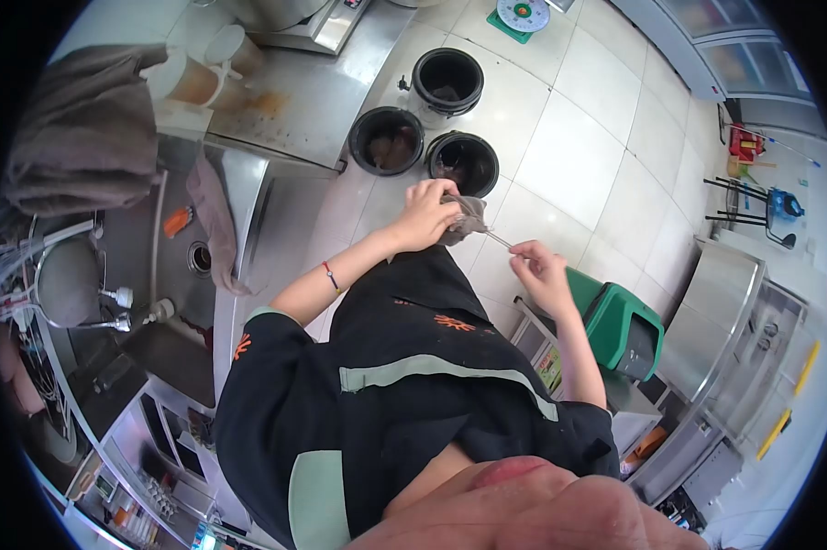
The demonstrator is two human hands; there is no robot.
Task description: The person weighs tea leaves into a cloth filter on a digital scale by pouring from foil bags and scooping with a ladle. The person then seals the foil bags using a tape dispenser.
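Note:
My left hand (424, 216) is closed around a bunched grey-brown cloth (469, 216), held in front of my apron. A thin, pale strand or rod (497, 239) runs from the cloth toward my right hand (537, 266). The fingers of that hand pinch its far end; whether it is a cord or a stiff rod cannot be made out. Just beyond the cloth stand three black-rimmed buckets, the nearest bucket (483, 147) with dark contents. To its left, another bucket (386, 167) holds something brownish, and the third bucket (457, 57) is farther off.
On my left is a steel sink (138, 240) with a tap, an orange item and draped brown cloths (93, 128). A steel counter (313, 101) carries cloudy jugs (184, 78). A green bin (620, 330) stands at my right, and a dial scale (521, 16) lies ahead on the tiles.

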